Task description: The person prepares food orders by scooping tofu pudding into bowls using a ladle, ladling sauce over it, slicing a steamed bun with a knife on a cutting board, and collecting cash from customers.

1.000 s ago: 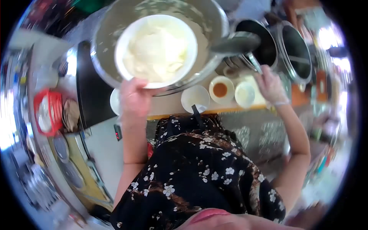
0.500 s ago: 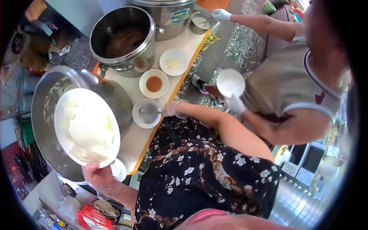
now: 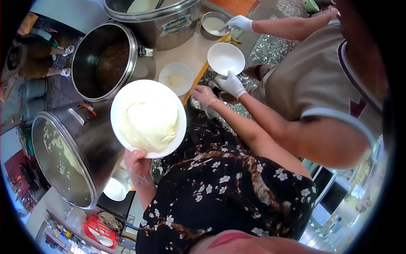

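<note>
My left hand (image 3: 137,167), in a clear plastic glove, grips the rim of a white bowl (image 3: 182,122). Soft, pale tofu pudding (image 3: 150,120) is heaped in that bowl. On the right, my right hand (image 3: 205,96), also gloved, hovers by the table edge with its fingers loosely apart; no tool shows in it. Close to it lies a white bowl with a little pale residue (image 3: 176,79). The raised bowl hides the table where the ladle and the bowl of brown liquid were.
A tilted steel pot with pale remains (image 3: 91,139) stands left, beside a pot of brown liquid (image 3: 112,63). A co-worker's white-gloved hand (image 3: 231,84) holds an empty bowl (image 3: 226,59); the other (image 3: 240,23) reaches to a metal bowl of white contents (image 3: 211,26). Stacked bowls (image 3: 116,188) stand lower left.
My left hand has brought the filled bowl right, away from the tilted pot. My right hand has left the ladle and moved up. The co-worker's bowl has come closer to the table.
</note>
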`<state>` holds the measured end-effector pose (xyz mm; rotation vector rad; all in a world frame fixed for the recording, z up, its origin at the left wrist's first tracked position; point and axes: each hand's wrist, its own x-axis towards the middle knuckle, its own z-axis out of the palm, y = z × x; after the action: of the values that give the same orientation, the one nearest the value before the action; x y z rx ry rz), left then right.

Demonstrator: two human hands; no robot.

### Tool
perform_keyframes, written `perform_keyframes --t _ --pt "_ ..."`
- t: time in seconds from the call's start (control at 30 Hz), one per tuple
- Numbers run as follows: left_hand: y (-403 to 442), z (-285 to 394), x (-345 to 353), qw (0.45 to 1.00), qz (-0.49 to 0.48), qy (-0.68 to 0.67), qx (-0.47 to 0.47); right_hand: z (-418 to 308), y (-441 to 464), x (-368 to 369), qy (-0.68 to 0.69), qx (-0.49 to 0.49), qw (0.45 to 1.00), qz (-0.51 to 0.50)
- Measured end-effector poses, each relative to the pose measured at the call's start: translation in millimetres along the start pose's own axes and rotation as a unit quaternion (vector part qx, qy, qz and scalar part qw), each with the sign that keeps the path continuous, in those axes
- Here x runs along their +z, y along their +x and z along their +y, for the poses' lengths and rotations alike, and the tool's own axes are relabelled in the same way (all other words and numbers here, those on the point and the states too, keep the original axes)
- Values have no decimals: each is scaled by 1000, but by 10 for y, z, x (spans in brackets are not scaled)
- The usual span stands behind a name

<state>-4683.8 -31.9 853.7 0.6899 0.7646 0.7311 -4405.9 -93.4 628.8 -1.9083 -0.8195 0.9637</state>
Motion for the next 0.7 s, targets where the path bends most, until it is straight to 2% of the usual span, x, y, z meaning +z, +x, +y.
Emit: perform_keyframes --t 0.07,0.17,0.23,0.37,0.43,0.53,0.7 --pt "34 -64 -14 1000 24 5 -13 189 89 23 124 84 989 8" --pt "50 -230 -74 999 25 -23 -5 323 167 34 126 100 987 4" --pt "73 -287 -82 999 35 -22 -14 118 99 -25 108 117 987 -5" --pt "217 -382 -83 999 17 -19 -28 150 111 -8 121 124 985 -9" --pt "320 -386 -121 999 -15 -14 -39 130 53 17 133 124 983 0" --pt "511 -419 -204 997 -1 13 -71 248 -58 86 169 126 977 32" --pt "884 -493 -97 994 -66 -7 -89 437 -180 -26 112 121 983 77"
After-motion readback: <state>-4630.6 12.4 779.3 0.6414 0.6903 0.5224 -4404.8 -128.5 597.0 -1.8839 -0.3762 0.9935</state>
